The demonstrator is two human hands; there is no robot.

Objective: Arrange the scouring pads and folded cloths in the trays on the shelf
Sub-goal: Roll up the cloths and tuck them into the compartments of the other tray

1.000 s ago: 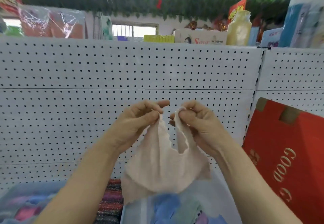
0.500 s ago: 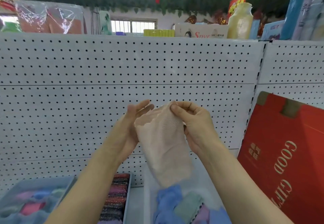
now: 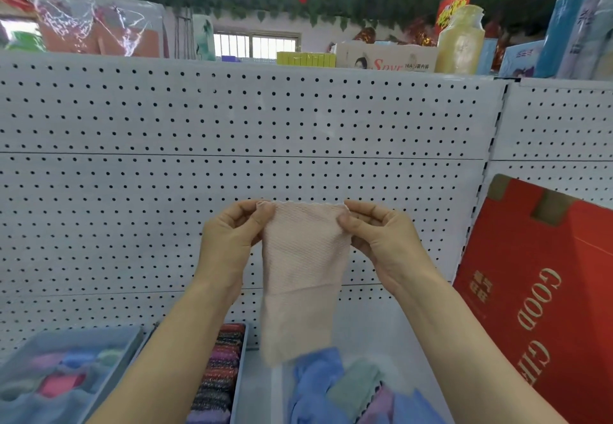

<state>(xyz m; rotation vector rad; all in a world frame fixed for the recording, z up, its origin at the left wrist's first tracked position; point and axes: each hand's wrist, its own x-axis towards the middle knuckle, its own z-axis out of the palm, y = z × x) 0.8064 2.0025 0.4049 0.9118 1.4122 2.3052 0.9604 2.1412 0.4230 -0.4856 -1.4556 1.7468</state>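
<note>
Where a moment earlier it hung bunched, the pink cloth [image 3: 305,257] was doubled flat, left hand [image 3: 229,244] and right hand [image 3: 381,244] pinching its top corners, nearly ready for a tray [image 3: 275,387].

Pale pink waffle-textured cloth [image 3: 305,257]; white pegboard [image 3: 232,125] dotted black; red box [image 3: 544,291] lettered gold; multicoloured striped scouring pads [image 3: 220,374]

One head-worn wide-angle camera faces the white pegboard [image 3: 232,174] head-on, at arm's reach. The trays [image 3: 71,340] sit at the lower edge.
</note>
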